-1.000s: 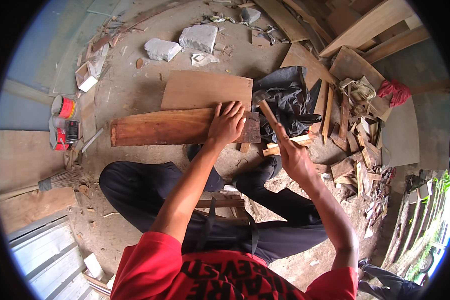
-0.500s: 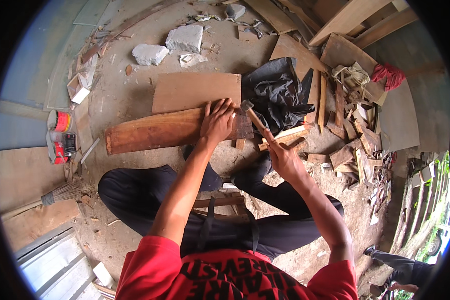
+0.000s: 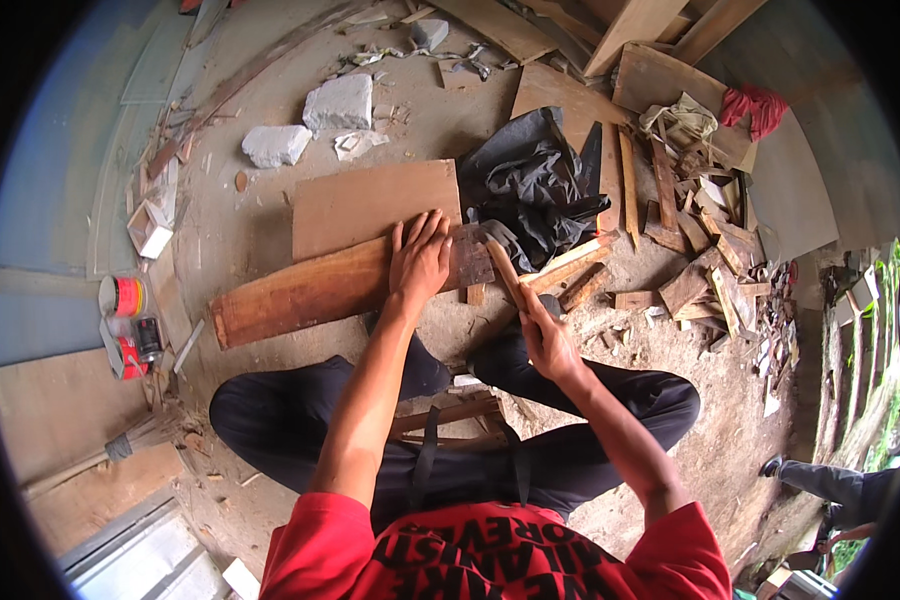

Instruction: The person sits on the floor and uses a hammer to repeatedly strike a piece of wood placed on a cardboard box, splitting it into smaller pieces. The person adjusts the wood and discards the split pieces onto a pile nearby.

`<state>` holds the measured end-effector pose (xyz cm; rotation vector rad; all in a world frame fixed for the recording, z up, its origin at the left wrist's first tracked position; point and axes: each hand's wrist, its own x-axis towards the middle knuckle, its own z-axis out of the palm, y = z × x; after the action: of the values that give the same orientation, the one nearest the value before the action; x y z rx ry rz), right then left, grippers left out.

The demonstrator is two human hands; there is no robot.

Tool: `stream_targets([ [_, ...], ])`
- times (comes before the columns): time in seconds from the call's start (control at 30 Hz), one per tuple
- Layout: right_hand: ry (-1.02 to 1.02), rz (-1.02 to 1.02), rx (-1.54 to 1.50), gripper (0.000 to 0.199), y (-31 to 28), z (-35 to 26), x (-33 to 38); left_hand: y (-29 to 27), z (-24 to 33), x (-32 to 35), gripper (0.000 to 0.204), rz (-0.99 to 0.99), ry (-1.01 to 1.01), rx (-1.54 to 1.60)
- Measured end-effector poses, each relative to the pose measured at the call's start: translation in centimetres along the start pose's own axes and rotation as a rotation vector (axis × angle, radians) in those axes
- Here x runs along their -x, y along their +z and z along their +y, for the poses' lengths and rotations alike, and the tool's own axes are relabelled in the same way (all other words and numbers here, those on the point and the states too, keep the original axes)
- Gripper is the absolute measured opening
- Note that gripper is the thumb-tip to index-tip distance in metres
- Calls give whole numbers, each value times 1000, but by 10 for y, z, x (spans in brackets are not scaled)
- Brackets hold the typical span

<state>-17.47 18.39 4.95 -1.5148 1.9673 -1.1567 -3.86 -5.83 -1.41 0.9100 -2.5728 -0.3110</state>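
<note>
My left hand point(image 3: 419, 262) lies flat with fingers spread on a reddish-brown wooden plank point(image 3: 310, 295), over its upper edge. The plank runs crosswise in front of my legs and is darker at its right end. In my right hand point(image 3: 550, 340) is the wooden handle of a hammer point(image 3: 506, 268), with the fingers wrapped round it. The hammer's head is at the plank's right end, partly lost against dark plastic; whether it touches the wood I cannot tell. Just beyond the plank is a flat brown board point(image 3: 370, 205).
Black plastic sheeting point(image 3: 530, 175) lies beyond the hammer. Scrap wood point(image 3: 705, 270) is heaped to the right. White blocks point(image 3: 338, 103) sit farther off. Cans point(image 3: 125, 297) stand at the left wall, near a broom point(image 3: 120, 447). Another person's leg point(image 3: 830, 480) shows at lower right.
My right hand has brought the hammer down and closer to the plank's right end. My left hand stays pressed on the plank. The whole view has shifted and turned slightly.
</note>
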Motion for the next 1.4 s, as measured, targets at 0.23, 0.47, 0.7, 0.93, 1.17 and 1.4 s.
stream_targets([
  [0.23, 494, 135, -132, 53, 32, 1, 16, 0, 1, 0, 42, -23, -9, -26],
  [0.47, 303, 112, -48, 53, 31, -3, 11, 1, -2, 0, 42, -23, 3, -21],
  [0.7, 252, 114, 4, 53, 29, 10, 9, 2, -3, -2, 42, -25, -10, -31],
  [0.93, 80, 151, 41, 52, 29, 12, 9, -1, 0, 2, 43, -32, 2, -45],
  [1.17, 326, 89, -57, 50, 18, -16, 4, -19, -7, 0, 111, -291, 159, -29],
  [1.4, 514, 213, -53, 46, 29, -4, 34, -57, -9, -3, 119, -485, 225, 50],
])
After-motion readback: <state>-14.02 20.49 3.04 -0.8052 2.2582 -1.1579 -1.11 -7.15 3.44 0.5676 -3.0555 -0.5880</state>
